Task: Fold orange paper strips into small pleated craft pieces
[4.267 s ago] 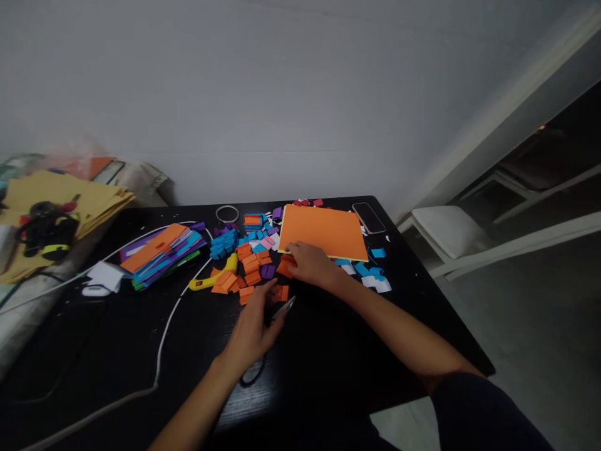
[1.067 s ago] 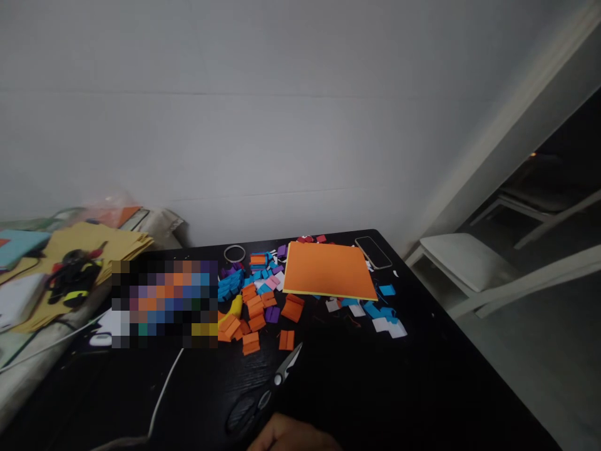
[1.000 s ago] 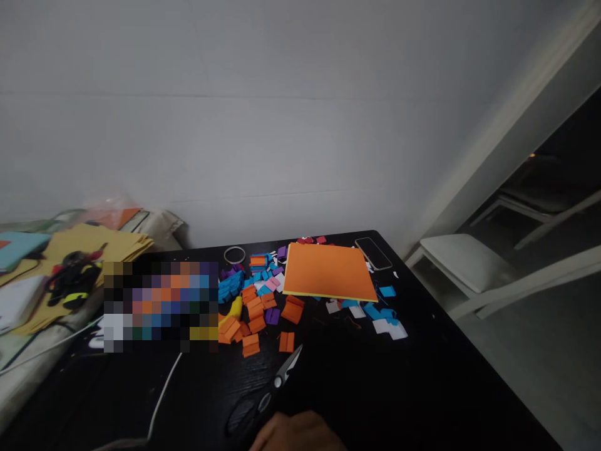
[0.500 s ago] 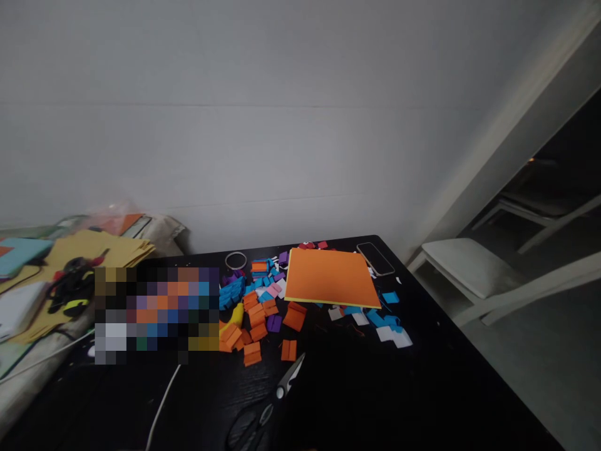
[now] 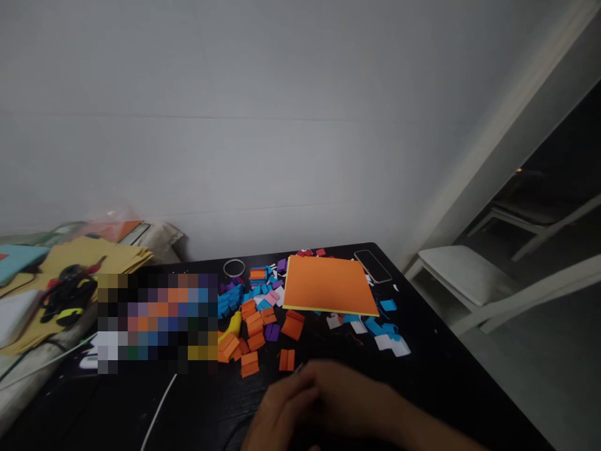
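My right hand point(image 5: 345, 394) reaches in from the lower right, its fingers bent down over the scissors, of which only the tip and a bit of handle show. Against it on the left is my left hand point(image 5: 282, 413), fingers close together. What either hand holds is hidden beneath them. Just beyond the hands lie folded orange paper pieces point(image 5: 250, 363). A stack of orange sheets point(image 5: 328, 285) with a yellow edge rests farther back, with blue and white paper pieces point(image 5: 392, 344) in front of it.
On the black table point(image 5: 446, 388) are a grey ring point(image 5: 233, 268), a phone-shaped frame point(image 5: 373, 266), a yellow object point(image 5: 233, 327) and a white cable point(image 5: 159, 410). Yellow envelopes point(image 5: 70, 257) and a black tool lie left. A white chair point(image 5: 460, 269) stands right.
Both hands have come into view from the bottom edge and now cover most of the scissors. The view has tilted slightly, so the table's contents sit a little lower.
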A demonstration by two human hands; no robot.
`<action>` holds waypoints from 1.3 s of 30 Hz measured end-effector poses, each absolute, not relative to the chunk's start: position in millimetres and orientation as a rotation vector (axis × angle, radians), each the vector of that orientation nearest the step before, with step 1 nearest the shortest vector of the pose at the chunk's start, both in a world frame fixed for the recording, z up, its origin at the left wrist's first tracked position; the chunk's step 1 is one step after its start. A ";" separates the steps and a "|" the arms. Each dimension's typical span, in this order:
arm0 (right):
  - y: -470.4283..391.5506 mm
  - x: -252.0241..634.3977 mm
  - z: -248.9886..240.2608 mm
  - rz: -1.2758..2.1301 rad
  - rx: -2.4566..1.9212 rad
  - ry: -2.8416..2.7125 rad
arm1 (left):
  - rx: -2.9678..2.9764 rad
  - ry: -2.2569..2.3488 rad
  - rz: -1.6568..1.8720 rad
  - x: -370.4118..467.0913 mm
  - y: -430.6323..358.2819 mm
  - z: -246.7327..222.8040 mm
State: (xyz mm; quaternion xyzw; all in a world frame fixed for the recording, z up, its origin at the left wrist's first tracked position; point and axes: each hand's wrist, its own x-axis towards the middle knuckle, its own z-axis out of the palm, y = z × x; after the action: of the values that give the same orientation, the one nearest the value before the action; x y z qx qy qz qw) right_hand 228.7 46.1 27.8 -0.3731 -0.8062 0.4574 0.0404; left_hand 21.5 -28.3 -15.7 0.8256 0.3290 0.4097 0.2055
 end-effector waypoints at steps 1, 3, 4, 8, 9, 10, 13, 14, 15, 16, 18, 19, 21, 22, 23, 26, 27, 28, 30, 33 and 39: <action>62.1 238.0 32.1 1.200 -1.251 -2.459 | 2.348 0.945 1.172 16.8 -21.0 -22.1; 99.0 258.7 38.5 0.767 -1.517 -2.366 | 2.659 1.024 1.255 8.1 -11.3 -34.5; 117.8 269.0 39.5 0.673 -1.600 -2.314 | 2.718 1.116 1.251 4.9 -9.2 -39.6; 174.7 297.2 25.9 0.438 -1.924 -2.149 | 2.803 1.198 1.170 4.1 -13.2 -49.3; 182.4 299.7 18.9 0.411 -2.000 -2.118 | 2.782 1.201 1.155 6.3 -15.3 -49.1; 187.8 300.6 11.3 0.400 -2.067 -2.096 | 2.752 1.205 1.145 8.9 -17.3 -48.2; 194.6 297.8 -10.3 0.419 -2.221 -2.065 | 2.674 1.180 1.131 15.6 -20.9 -42.9; 195.1 296.3 -16.0 0.427 -2.258 -2.062 | 2.650 1.175 1.127 16.8 -21.4 -40.9; 195.2 295.1 -20.6 0.430 -2.285 -2.061 | 2.622 1.175 1.126 17.6 -21.8 -39.0; 195.1 294.2 -24.2 0.427 -2.306 -2.062 | 2.592 1.177 1.128 17.9 -22.0 -37.3; 194.6 293.6 -28.7 0.405 -2.327 -2.067 | 2.530 1.180 1.138 17.8 -22.2 -34.6; 194.3 293.7 -30.0 0.391 -2.331 -2.071 | 2.501 1.175 1.145 17.5 -22.2 -33.7; 193.7 294.2 -31.2 0.367 -2.334 -2.081 | 2.457 1.153 1.151 16.5 -22.2 -32.8; 193.5 294.4 -31.5 0.358 -2.335 -2.087 | 2.444 1.141 1.140 15.6 -22.1 -32.8; 193.3 294.5 -31.6 0.350 -2.335 -2.092 | 2.442 1.130 1.112 14.6 -21.9 -33.1; 192.7 294.4 -31.1 0.330 -2.337 -2.100 | 2.457 1.112 1.018 10.9 -20.9 -34.7; 192.5 294.2 -30.6 0.325 -2.338 -2.101 | 2.462 1.109 0.999 9.8 -20.5 -35.2; 192.3 293.9 -29.9 0.320 -2.338 -2.103 | 2.463 1.108 0.996 8.9 -20.1 -35.5; 191.8 293.4 -28.1 0.315 -2.335 -2.109 | 2.458 1.107 1.020 8.1 -19.0 -35.1; 191.4 292.7 -25.2 0.315 -2.333 -2.121 | 2.461 1.107 1.060 8.4 -17.4 -31.9; 193.1 293.9 -24.1 0.333 -2.333 -2.141 | 2.462 1.093 1.055 8.6 -16.2 -28.0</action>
State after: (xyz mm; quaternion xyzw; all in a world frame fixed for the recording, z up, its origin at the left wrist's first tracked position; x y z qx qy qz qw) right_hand 293.9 193.1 -24.1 -0.7325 -0.6723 0.1046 -0.0211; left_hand 8.6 -16.2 -28.0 0.8445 0.3748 0.3619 0.1239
